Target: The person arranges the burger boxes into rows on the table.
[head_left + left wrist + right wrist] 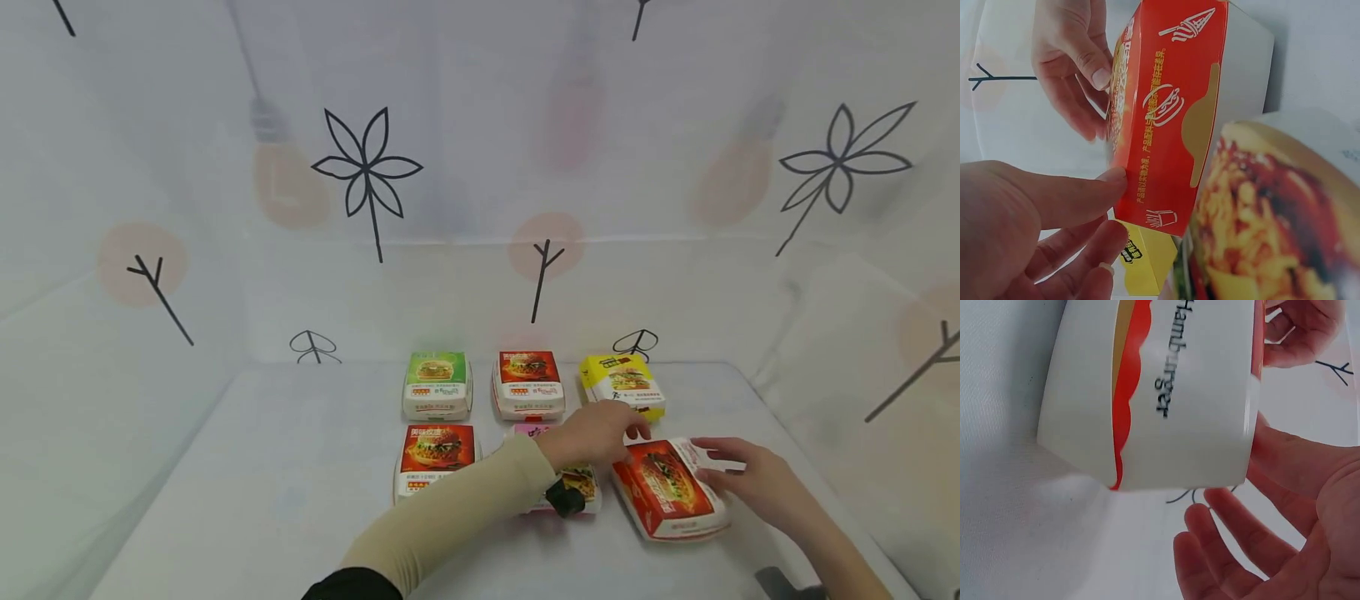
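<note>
Head view: red burger box [670, 490] on table [262, 483], front row, right of pink box [573, 483]; left hand [592, 433] and right hand [750, 479] flank it.
Left wrist: left fingers [1085, 194] straight, touching box side.
Right wrist: right fingers [1254, 550] spread beside box.

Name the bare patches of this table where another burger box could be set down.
Bare table lies left of the green box and the front-left red box, and along the near edge. The right is crowded: both hands flank the tilted red box.
</note>
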{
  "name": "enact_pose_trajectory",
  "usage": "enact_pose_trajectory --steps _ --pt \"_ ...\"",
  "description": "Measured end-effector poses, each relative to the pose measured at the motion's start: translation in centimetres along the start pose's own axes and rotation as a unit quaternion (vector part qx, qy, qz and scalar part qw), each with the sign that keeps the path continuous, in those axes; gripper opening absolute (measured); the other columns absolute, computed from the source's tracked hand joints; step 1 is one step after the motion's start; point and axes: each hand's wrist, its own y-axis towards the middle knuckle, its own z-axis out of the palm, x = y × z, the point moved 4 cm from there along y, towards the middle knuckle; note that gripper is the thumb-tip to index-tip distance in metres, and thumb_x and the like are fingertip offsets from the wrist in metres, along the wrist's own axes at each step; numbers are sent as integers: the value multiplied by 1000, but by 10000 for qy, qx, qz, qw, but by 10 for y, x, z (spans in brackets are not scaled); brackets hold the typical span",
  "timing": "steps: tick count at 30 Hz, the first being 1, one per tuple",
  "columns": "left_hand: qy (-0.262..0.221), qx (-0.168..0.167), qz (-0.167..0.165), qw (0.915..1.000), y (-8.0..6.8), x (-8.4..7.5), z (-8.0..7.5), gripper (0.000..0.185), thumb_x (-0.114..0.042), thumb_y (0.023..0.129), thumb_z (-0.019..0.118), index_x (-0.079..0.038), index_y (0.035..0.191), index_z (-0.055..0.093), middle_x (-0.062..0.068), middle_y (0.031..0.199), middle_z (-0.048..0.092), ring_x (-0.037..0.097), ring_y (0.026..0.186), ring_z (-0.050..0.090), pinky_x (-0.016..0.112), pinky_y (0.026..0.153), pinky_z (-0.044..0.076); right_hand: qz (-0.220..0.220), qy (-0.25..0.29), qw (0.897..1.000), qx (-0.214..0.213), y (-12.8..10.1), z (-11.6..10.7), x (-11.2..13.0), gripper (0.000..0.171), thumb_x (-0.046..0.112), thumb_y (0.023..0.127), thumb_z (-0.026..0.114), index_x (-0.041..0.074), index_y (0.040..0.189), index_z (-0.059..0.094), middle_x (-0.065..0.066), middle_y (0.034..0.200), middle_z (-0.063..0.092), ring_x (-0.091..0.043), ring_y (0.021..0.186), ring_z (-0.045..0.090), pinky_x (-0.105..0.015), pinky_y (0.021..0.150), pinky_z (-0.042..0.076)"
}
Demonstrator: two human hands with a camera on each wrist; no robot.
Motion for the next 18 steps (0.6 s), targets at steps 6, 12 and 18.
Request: enact_pose_trajectory --steps 6,12,18 --pt "-20 -114 3 9999 1 3 1 27 -25 88 78 -31 113 69 -20 97 59 -1 86 50 15 74 41 -112 165 9998 87 0 0 0 66 29 87 77 -6 137 52 -37 134 49 -54 115 50 -53 81 56" --pt "-356 43 66 9993 2 6 3 36 -31 85 81 -33 118 68 -22 114 61 -1 96 50 16 82 43 -316 344 9985 281 1 3 -1 71 30 87 77 -6 141 48 -36 142 42 -57 126 39 -57 89 52" --pt "-296 361 231 9986 0 5 4 49 -37 79 86 -34 123 66 -21 127 56 -1 110 47 18 92 41 -478 534 9963 471 5 6 -5 69 30 89 75 -7 141 48 -35 142 44 -58 127 40 -55 87 54"
